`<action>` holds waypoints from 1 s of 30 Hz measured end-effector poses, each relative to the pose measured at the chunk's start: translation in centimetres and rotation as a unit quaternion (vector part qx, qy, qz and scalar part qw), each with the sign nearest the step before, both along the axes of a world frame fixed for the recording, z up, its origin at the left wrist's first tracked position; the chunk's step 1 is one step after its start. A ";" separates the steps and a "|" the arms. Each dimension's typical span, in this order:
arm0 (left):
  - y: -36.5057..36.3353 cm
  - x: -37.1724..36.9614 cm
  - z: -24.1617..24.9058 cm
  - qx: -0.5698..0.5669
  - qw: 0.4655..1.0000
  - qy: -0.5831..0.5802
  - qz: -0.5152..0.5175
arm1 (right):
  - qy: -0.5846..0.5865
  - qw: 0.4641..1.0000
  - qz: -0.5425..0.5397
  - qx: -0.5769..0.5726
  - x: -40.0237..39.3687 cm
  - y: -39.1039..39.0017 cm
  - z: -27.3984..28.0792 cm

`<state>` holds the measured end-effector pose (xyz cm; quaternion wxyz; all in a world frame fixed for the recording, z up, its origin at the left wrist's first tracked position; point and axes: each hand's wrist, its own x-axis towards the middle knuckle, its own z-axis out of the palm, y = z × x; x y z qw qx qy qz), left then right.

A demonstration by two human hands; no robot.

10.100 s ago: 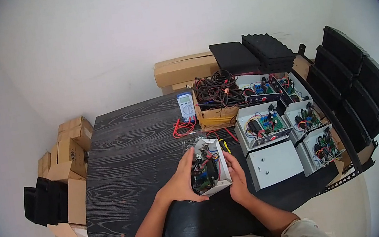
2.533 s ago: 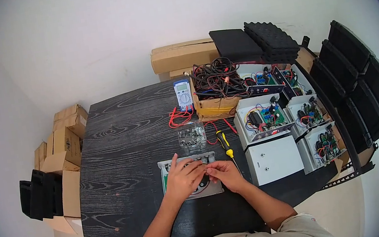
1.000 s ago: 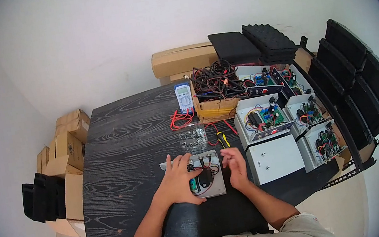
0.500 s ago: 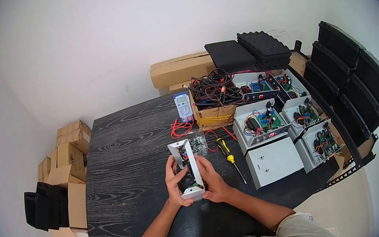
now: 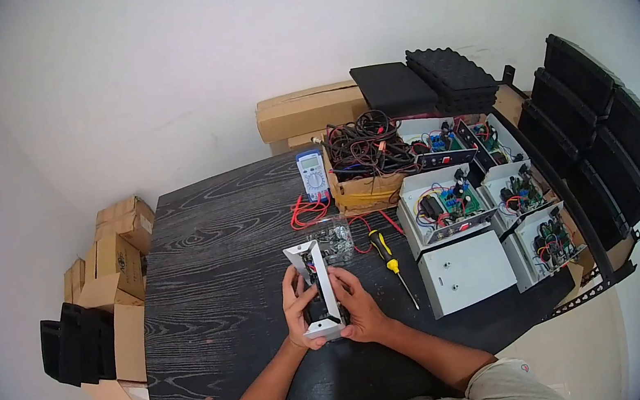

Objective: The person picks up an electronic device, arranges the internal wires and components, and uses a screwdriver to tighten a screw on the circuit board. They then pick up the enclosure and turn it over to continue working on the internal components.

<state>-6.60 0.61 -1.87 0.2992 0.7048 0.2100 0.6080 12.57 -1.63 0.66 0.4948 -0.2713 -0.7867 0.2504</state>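
Handling of an open case [image 5: 327, 282], with the carton [image 5: 369, 196] as landmark. The case is held on the person's side of the carton and to its left, tilted up on edge, its open side turned leftward; wires [image 5: 310, 266] show within. The left hand [image 5: 297, 313] is closed on the open side, fingers curled at the opening and thumb at the near end. The right hand [image 5: 361, 311] is closed against the outer panel. Whether the case touches the desk [image 5: 215, 273] cannot be told.

The step in hand appears to be steadying and angling the case, perhaps for a look inside. Any further turn would call for a firm two-handed hold, with fingers clear of the wiring.

Left of the carton lies the multimeter [image 5: 313, 176]; on its near side, a clear tray [image 5: 334, 241] of small parts and a screwdriver [image 5: 384, 252], tip towards the person. To its right stand open units [image 5: 449, 205] with circuit boards; nearer the person, a closed box [image 5: 468, 274].
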 end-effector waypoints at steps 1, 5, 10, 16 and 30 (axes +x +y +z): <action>0.0 0.0 0.1 0.000 1.000 0.001 0.003 | 0.005 1.000 -0.005 0.006 0.0 0.0 0.0; -0.2 0.0 0.4 -0.014 1.000 0.017 0.022 | 0.023 1.000 -0.012 0.014 0.1 0.1 -0.7; -0.3 -0.2 2.4 0.031 0.996 0.039 0.073 | 0.034 0.999 -0.014 0.021 0.1 0.2 -1.0; -0.9 -0.4 6.1 0.056 0.994 0.067 0.060 | 0.029 0.999 -0.023 0.020 0.4 0.0 -0.4; -1.5 -0.4 9.1 0.040 0.994 0.099 0.001 | 0.078 0.997 -0.023 0.016 0.9 -0.1 2.2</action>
